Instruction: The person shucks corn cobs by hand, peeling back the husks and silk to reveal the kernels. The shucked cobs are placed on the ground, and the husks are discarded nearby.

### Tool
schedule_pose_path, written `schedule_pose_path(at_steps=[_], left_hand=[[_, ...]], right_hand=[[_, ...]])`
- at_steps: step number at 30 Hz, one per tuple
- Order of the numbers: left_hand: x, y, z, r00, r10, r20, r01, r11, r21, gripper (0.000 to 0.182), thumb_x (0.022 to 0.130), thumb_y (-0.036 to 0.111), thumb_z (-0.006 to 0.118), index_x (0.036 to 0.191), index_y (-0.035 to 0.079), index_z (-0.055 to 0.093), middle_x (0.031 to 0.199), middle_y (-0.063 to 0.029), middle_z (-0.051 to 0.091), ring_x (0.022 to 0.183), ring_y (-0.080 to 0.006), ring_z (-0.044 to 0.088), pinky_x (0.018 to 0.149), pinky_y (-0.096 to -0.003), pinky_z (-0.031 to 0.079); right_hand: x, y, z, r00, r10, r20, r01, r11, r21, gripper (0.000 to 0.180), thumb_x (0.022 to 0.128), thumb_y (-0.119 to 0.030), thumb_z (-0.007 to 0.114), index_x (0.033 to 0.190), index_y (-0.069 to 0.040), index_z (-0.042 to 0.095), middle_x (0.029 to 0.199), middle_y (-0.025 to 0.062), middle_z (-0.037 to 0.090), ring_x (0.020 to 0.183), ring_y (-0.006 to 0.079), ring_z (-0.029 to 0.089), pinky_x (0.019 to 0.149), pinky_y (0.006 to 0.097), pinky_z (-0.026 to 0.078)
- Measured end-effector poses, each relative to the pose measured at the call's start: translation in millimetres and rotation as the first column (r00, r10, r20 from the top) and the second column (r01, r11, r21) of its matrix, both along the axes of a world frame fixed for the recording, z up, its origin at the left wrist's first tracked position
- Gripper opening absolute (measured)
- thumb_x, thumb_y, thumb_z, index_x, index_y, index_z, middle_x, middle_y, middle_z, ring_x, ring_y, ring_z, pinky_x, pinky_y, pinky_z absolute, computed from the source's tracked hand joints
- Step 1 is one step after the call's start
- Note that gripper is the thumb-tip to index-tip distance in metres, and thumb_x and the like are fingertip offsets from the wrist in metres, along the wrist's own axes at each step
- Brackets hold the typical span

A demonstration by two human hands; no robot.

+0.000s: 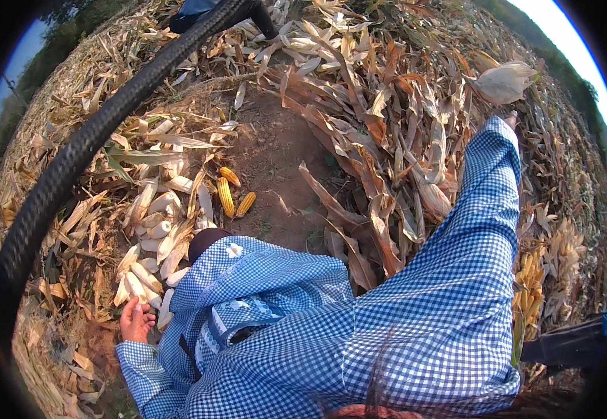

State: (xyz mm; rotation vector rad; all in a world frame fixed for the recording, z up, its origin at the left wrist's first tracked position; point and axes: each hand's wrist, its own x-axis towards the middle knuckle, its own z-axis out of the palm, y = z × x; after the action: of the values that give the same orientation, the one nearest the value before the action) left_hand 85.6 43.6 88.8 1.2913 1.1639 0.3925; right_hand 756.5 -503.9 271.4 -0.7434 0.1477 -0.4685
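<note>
My left hand (136,320) is at the lower left, fingers loosely curled beside the end of a pale husk-covered corn ear (134,285); contact is unclear, and no hold shows. That ear lies in a heap of similar ears. My right arm stretches to the upper right, where only a little of my right hand (511,119) shows past the checked cuff. Just beyond it is a pale, puffed corn husk (505,83); whether the hand touches it cannot be told. Three bare yellow ears, one of them a longer corn cob (225,197), lie on the soil near the middle.
Dry corn stalks and leaves (382,125) cover the ground ahead and to the right. More yellow corn ears (528,288) are piled at the right, near a dark-clothed limb (565,343). Another person (219,13) is at the top. A dark braided strap (88,131) crosses the left.
</note>
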Motion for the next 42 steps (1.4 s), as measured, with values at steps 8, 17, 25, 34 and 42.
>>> schedule_pose_path(at_steps=[8,17,25,34,42], left_hand=[[-62,-13,-43,0.991,0.108,-0.077,-0.116,0.988,-0.106,0.045,0.093,0.026,0.059,0.130,0.004,0.046,0.094,-0.0093,0.062,0.066,-0.0170,0.061,0.057,-0.0282,0.051],[-133,-17,-45,0.929,0.296,-0.224,-0.271,0.953,0.135,0.042,0.094,0.028,0.057,0.128,0.004,0.050,0.099,-0.0074,0.064,0.074,-0.0130,0.062,0.065,-0.0271,0.053],[-146,-29,-73,0.854,0.317,-0.413,-0.292,0.948,0.125,0.042,0.091,0.027,0.060,0.123,0.001,0.055,0.097,-0.0117,0.067,0.080,-0.0189,0.065,0.074,-0.0322,0.052],[-132,13,-111,0.574,-0.465,-0.674,0.412,0.875,-0.253,0.049,0.089,0.037,0.058,0.123,0.003,0.053,0.105,-0.0158,0.064,0.100,-0.0300,0.062,0.088,-0.0417,0.048],[-120,106,-239,0.565,-0.262,-0.783,0.315,0.945,-0.089,0.048,0.085,0.027,0.062,0.124,0.002,0.053,0.124,-0.0175,0.054,0.116,-0.0331,0.053,0.100,-0.0418,0.042]], right_hand=[[-95,105,-290,0.712,0.292,-0.639,-0.470,0.874,-0.124,0.032,0.090,-0.009,0.054,0.119,0.003,0.051,0.094,0.0162,0.065,0.069,0.0215,0.064,0.055,0.0295,0.052],[-226,400,-224,0.215,0.836,-0.506,-0.926,0.010,-0.378,0.029,0.095,-0.014,0.055,0.120,0.000,0.054,0.099,0.0083,0.065,0.084,0.0159,0.062,0.077,0.0286,0.054],[-327,585,-185,-0.081,0.879,-0.469,-0.647,-0.404,-0.647,0.025,0.095,-0.017,0.057,0.116,-0.005,0.060,0.095,0.0025,0.066,0.083,0.0109,0.063,0.076,0.0252,0.053],[-419,634,-437,0.254,0.372,-0.893,0.295,-0.909,-0.295,0.051,0.077,-0.032,0.070,0.119,-0.005,0.060,0.113,0.0165,0.064,0.107,0.0284,0.060,0.093,0.0384,0.047],[-450,673,-484,0.282,0.558,-0.780,0.579,-0.747,-0.325,0.062,0.077,-0.021,0.069,0.132,-0.007,0.044,0.131,0.0165,0.046,0.124,0.0340,0.044,0.105,0.0454,0.037]])
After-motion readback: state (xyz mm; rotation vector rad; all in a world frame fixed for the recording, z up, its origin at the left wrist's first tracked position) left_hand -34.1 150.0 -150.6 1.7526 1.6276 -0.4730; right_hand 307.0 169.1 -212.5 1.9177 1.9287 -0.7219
